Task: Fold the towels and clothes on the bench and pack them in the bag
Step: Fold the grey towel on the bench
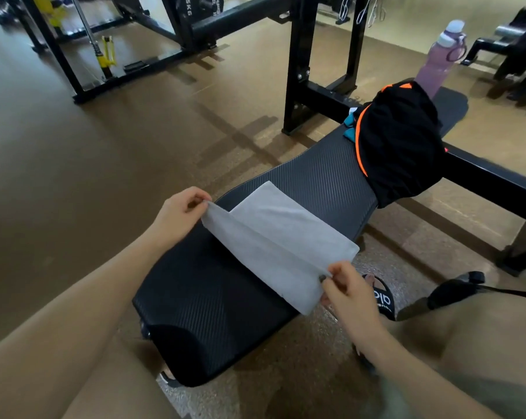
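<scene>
One long black bench (213, 297) fills the middle of the room, standing on a brown floor (74, 164). At its far end sits a black bag (400, 146) with orange trim, and something teal (351, 128) pokes out beside it. A pink bottle (437, 60) stands just behind the bag. A grey towel (273, 237) lies across the bench, one side lifted up. The left hand (177, 213) pinches its far corner with finger and thumb. The right hand (349, 288) pinches its near corner the same way.
</scene>
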The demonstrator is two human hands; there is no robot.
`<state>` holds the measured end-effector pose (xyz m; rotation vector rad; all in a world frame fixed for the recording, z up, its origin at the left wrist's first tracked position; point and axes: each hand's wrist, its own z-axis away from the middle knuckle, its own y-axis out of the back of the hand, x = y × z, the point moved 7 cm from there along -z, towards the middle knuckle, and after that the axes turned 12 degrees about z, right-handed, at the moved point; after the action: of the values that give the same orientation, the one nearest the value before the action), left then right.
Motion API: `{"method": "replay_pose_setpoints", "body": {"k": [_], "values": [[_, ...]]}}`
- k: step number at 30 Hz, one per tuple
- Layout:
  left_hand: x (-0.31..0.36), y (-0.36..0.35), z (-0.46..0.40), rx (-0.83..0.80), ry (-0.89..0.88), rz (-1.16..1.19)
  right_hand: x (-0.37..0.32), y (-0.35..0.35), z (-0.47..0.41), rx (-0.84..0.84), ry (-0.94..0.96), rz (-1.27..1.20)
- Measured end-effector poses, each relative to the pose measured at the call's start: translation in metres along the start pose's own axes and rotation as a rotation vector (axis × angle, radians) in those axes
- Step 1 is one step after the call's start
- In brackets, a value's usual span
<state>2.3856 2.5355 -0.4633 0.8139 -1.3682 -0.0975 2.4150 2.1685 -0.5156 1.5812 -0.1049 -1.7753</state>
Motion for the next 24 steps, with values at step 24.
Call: {"method": "replay_pose_setpoints", "body": {"k": [24], "values": [[0.008, -0.145, -0.131, -0.177, -0.106, -0.280, 0.070, 0.038, -0.093, 0.112, -0.330, -0.119]]}}
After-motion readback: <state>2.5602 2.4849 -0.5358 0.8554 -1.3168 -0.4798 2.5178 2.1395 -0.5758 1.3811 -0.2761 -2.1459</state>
